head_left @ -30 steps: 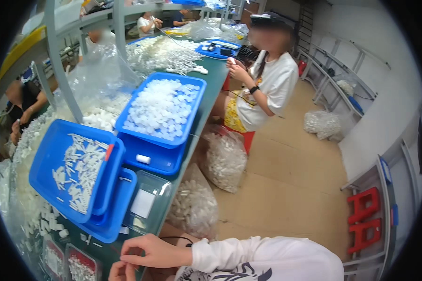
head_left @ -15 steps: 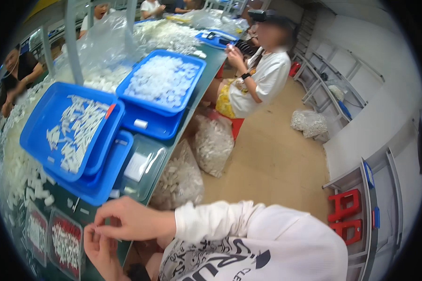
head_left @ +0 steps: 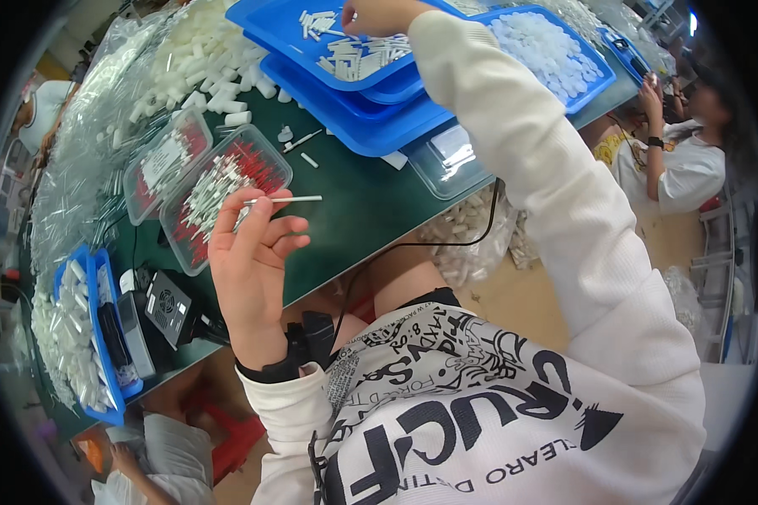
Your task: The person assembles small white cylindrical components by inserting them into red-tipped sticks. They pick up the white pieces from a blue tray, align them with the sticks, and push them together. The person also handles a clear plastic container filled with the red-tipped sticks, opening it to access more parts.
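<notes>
Left hand (head_left: pixel 251 269) raised over the green worktable (head_left: pixel 354 223), thumb and fingertips pinching a thin white plastic stick (head_left: pixel 285 199) held level, beside the clear tray of red-and-white pieces (head_left: pixel 223 198). Right hand (head_left: pixel 379 15) reaches into the stacked blue plastic tray of small white tubes (head_left: pixel 345 50) (its fingers close together, grip not discernible), presumably for picking.

Two clear boxes with red lining (head_left: pixel 195 181) sit left of centre on the green table (head_left: pixel 354 215). A black device (head_left: pixel 167 307) lies lower left. A seated co-worker in white (head_left: pixel 682 164) appears at the right edge.
</notes>
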Motion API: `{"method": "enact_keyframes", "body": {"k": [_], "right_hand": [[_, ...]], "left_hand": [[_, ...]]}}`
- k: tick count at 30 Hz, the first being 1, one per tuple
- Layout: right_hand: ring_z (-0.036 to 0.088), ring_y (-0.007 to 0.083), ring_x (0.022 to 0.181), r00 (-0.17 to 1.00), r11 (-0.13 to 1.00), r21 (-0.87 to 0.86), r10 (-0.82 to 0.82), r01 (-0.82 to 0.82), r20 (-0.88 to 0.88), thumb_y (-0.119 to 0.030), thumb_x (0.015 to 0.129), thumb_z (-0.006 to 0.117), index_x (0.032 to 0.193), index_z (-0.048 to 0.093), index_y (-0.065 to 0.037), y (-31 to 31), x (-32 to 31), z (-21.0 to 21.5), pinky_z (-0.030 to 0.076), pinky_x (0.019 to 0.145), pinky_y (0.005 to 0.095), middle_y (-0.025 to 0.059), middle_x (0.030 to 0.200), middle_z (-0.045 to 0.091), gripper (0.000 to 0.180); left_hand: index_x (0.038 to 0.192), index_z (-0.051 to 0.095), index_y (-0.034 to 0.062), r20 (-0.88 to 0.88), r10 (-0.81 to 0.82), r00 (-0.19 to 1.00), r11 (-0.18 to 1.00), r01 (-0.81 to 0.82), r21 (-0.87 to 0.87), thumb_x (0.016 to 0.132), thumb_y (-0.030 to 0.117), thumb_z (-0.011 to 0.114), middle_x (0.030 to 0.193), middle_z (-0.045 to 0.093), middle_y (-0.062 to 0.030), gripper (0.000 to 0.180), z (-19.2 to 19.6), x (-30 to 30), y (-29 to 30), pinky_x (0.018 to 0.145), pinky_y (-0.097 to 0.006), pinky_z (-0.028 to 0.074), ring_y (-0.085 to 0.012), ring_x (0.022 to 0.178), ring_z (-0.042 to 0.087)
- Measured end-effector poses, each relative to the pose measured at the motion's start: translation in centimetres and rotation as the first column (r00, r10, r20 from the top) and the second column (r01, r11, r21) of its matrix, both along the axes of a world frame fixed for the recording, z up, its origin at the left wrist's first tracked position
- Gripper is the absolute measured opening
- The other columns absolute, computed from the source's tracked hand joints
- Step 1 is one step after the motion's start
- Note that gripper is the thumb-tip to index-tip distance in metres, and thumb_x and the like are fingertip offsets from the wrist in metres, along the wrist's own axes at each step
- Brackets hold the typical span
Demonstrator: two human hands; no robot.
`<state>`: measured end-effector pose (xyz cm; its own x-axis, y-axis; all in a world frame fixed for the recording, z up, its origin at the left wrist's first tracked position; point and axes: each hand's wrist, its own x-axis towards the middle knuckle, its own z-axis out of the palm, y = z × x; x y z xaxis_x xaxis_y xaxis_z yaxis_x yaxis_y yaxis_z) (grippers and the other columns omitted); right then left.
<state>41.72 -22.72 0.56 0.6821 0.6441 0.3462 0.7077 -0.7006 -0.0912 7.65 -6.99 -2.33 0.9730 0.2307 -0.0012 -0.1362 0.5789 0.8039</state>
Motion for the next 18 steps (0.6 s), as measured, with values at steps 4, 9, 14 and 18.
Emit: {"method": "enact_keyframes", "body": {"k": [4, 9, 14, 18], "right_hand": [[0.065, 0.0377, 0.079, 0.988, 0.993, 0.053, -0.114, 0.109, 0.105, -0.015, 0.072, 0.057, 0.080, 0.070, -0.001, 1.8, 0.6, -3.7, 0.051, 0.076, 0.0444, 0.0231, 0.082, 0.066, 0.021], [0.065, 0.0382, 0.075, 0.991, 0.934, 0.337, -0.134, 0.120, 0.016, -0.011, 0.075, 0.054, 0.074, 0.069, 0.000, 0.0, -1.8, -2.7, 0.051, 0.072, 0.0447, 0.0241, 0.075, 0.064, 0.019], [0.064, 0.0381, 0.081, 0.907, 0.943, 0.140, -0.329, 0.301, 0.263, -0.009, 0.075, 0.053, 0.081, 0.068, 0.000, -2.4, -5.8, 0.8, 0.050, 0.071, 0.0459, 0.0240, 0.079, 0.064, 0.018], [0.064, 0.0396, 0.081, 0.989, 0.871, 0.470, -0.099, 0.141, -0.112, -0.019, 0.078, 0.059, 0.085, 0.070, -0.002, -2.6, -17.7, 5.2, 0.051, 0.077, 0.0438, 0.0198, 0.086, 0.067, 0.021]], "left_hand": [[0.105, 0.054, 0.0004, 0.023, 0.102, 0.995, 0.994, -0.102, 0.028, 0.088, 0.009, 0.058, 0.100, 0.063, -0.0133, 0.019, 0.0, -0.2, 0.9, 0.072, -0.030, 0.053, -0.0204, 0.084, 0.064], [0.105, 0.055, -0.0008, 0.166, 0.130, 0.977, 0.990, -0.137, 0.036, 0.088, 0.004, 0.056, 0.103, 0.061, -0.0119, 0.017, 1.6, 0.2, 0.8, 0.085, -0.030, 0.052, -0.0198, 0.095, 0.062], [0.098, 0.058, -0.0044, 0.267, 0.182, 0.946, 0.977, -0.205, 0.062, 0.083, -0.003, 0.061, 0.100, 0.062, -0.0174, 0.015, 3.1, -0.4, -0.5, 0.081, -0.035, 0.054, -0.0238, 0.089, 0.064], [0.097, 0.059, -0.0044, 0.333, 0.207, 0.920, 0.953, -0.267, 0.146, 0.084, -0.002, 0.061, 0.100, 0.063, -0.0190, 0.014, 3.3, -1.1, -1.2, 0.075, -0.035, 0.055, -0.0226, 0.081, 0.066]]}}
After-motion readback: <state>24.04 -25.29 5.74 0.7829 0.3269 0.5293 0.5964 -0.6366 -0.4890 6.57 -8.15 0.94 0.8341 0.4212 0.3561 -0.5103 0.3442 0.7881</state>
